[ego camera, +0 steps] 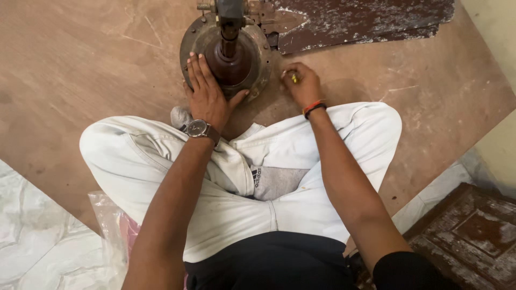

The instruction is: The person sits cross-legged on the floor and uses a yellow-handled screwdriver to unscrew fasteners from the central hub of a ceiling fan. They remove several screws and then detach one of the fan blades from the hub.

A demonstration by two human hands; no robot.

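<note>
pinched in the right hand [302, 85], fingers curled shut, is a small yellow-tipped tool [294, 78], just right of the fan motor housing [226, 53]. left hand [208, 94] lies spread flat on the housing's near rim, steadying it. shaft [230, 40] runs away from the person; blade [365, 19] lies to upper right.

One package shows: a crumpled clear plastic bag [110, 225] with something pink inside, lying on the floor well behind the left hand's fingers [198, 72], beside the person's knee. No labels, signs or screens.
</note>
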